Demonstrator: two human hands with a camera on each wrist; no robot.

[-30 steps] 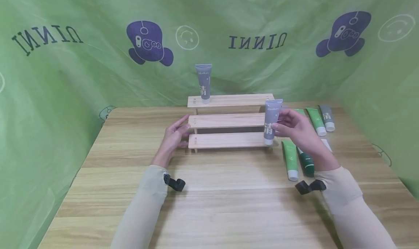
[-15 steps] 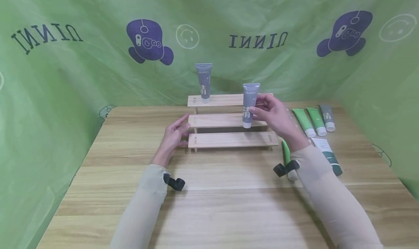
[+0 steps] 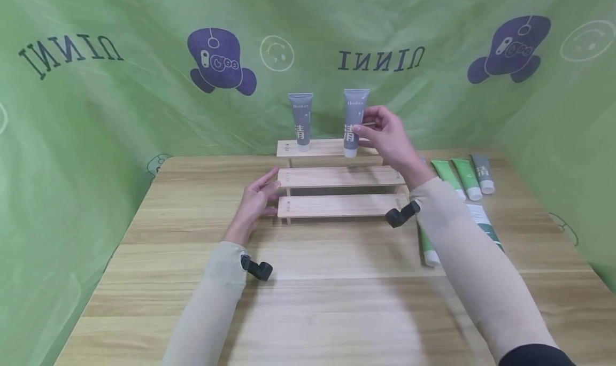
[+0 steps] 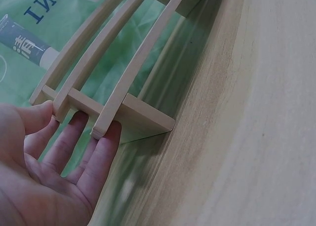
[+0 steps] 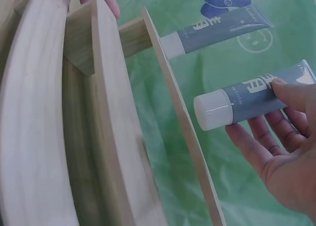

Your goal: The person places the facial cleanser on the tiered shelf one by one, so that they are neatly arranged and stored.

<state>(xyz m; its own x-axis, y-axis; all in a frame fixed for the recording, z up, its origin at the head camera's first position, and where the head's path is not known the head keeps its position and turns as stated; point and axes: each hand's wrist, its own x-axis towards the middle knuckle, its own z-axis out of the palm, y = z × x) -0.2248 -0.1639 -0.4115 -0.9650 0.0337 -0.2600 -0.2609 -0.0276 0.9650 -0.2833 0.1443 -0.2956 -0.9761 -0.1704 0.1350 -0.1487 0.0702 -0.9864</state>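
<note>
A three-step wooden display rack [image 3: 340, 206] stands on the table. My left hand [image 3: 253, 201] holds its left end, thumb on one board's edge and fingers bent beneath the boards in the left wrist view. Cap down, a grey-blue squeeze tube [image 3: 355, 115] is pinched upright between the thumb and fingers of my right hand [image 3: 389, 138]. Its white cap [image 5: 213, 110] is by the top step, with a small gap showing in the right wrist view. To its left, a matching grey-blue tube [image 3: 301, 117] stands on the top step.
Right of the rack lie several tubes: green tubes [image 3: 466, 178], a grey-blue one [image 3: 483, 172] and a white-and-green one [image 3: 483, 222]. My right forearm partly covers them. A green printed curtain [image 3: 308, 13] hangs behind the wooden table [image 3: 308, 307].
My right hand has carried the grey-blue tube leftward and up, from the right end of the lowest step to the top step. My left hand stays at the rack's end.
</note>
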